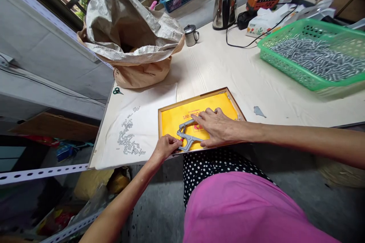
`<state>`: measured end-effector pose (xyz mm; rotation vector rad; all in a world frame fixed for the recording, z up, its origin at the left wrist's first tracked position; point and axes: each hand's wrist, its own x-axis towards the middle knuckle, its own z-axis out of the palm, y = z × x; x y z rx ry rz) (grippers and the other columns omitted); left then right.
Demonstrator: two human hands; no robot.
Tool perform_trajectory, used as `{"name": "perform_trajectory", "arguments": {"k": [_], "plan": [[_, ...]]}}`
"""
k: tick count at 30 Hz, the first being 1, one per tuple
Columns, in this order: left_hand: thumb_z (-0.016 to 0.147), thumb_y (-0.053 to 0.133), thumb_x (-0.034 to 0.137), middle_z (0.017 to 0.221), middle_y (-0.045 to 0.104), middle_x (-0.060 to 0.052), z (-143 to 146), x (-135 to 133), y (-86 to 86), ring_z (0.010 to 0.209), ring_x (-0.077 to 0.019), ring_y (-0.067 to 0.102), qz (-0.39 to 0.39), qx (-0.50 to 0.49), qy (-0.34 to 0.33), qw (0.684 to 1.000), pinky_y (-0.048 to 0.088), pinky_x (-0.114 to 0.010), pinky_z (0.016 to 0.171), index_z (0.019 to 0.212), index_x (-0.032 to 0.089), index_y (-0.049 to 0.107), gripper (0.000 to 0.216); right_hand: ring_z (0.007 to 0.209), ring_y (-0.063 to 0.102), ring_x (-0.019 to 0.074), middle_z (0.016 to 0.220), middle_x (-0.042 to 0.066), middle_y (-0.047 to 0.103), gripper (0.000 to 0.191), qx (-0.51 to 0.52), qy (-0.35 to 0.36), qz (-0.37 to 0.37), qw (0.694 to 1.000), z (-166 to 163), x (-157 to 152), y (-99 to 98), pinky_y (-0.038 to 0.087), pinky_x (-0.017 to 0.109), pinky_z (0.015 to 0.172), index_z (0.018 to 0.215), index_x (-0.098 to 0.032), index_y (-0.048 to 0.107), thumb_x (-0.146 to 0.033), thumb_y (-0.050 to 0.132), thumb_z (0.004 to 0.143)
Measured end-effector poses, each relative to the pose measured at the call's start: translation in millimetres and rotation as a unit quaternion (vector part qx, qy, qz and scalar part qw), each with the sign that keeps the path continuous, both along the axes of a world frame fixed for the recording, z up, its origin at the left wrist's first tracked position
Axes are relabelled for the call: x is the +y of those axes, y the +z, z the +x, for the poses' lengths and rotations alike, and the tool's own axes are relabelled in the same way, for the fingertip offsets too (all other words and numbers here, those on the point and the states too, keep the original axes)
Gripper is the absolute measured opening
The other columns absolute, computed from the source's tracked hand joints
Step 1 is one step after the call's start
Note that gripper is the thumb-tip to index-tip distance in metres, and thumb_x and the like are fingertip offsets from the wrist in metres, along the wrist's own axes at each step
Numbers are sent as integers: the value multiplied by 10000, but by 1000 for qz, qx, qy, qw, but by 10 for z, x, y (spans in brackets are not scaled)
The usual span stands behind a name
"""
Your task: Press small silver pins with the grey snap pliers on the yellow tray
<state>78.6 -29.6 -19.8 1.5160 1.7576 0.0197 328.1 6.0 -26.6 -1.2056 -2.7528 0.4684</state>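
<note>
A grey metal plier-like hand tool [188, 141] with a coil spring between its two arms lies in a shallow tray [167, 115] with a yellow base. My right hand [219, 127] spans the tool's arms from the right, fingers over the upper arm and thumb by the lower one. At the tool's left end, my left hand [167, 146] is closed in a pinch beside a small red part; whatever is between the fingertips is hidden. Left of the tray, many small metal pins [129, 142] lie scattered on a white cloth [110, 148].
A large woven sack [139, 70] stands open at the back left, with green-handled scissors [117, 91] near it. Behind are a metal mug [191, 36] and a kettle [221, 9]. A green basket [288, 66] of metal pieces sits at right; a grey scrap [259, 111] lies nearer.
</note>
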Motion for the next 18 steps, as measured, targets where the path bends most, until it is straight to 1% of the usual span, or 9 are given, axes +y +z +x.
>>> {"name": "perform_trajectory", "arguments": {"k": [2,3,5,6,8,11,14,17,18], "plan": [[864,627,379,823,683,-69,58,-79,25,746,-192,644,114,84,-24,990,497,-271,630,839,140,725,259,1059,515,356,1249,224,585,789,-15,-19,3,1000,-50,-45,-24,389,439,805,1426,-103,417,-407,667,742],[873,633,384,959,685,-92,106,-111,36,868,-223,653,184,118,-48,975,527,-305,706,952,152,720,260,1072,516,354,1255,223,585,761,-16,-19,12,1000,-68,-58,-41,389,436,808,1426,-93,409,-355,647,753],[873,659,382,1223,620,-128,234,-133,47,1119,-278,593,300,148,-121,935,531,-395,893,1197,177,636,384,1130,502,358,1307,228,562,724,-5,-4,43,999,-92,-72,-77,384,446,840,1439,-77,379,-294,608,787],[862,679,370,1321,571,-143,307,-117,43,1216,-299,539,330,150,-164,918,503,-436,976,1290,178,569,481,1157,494,358,1333,232,548,700,4,7,63,998,-98,-77,-93,378,455,864,1440,-73,371,-286,591,810],[840,707,332,1410,510,-168,448,-39,18,1296,-319,472,343,149,-232,898,443,-479,1068,1391,155,455,631,1166,496,356,1343,240,543,646,18,17,102,994,-105,-88,-120,369,468,895,1425,-65,382,-310,567,856],[824,713,311,1339,567,-169,582,121,-17,1196,-312,527,296,156,-273,902,469,-464,1022,1425,125,393,706,1075,541,351,1256,258,586,630,10,-2,159,987,-100,-99,-162,385,449,860,1381,-27,424,-404,551,893],[831,712,386,1236,622,-153,608,230,-2,1112,-301,554,275,157,-277,907,495,-440,951,1357,131,468,633,888,574,325,1033,222,648,526,-29,-18,214,976,-78,-48,-219,385,414,755,1255,-29,529,-426,530,909],[892,634,483,1109,657,-142,607,278,35,1060,-284,569,268,160,-265,912,507,-407,888,1197,147,586,457,768,561,266,842,135,646,214,-52,37,255,965,-49,68,-293,348,377,712,1018,-130,617,-241,452,939],[916,592,509,1063,664,-135,611,290,42,1040,-276,575,262,162,-261,915,509,-392,864,1129,151,617,418,746,556,248,808,113,638,188,-51,61,263,961,-38,108,-322,338,366,712,940,-157,616,-162,429,927]]}}
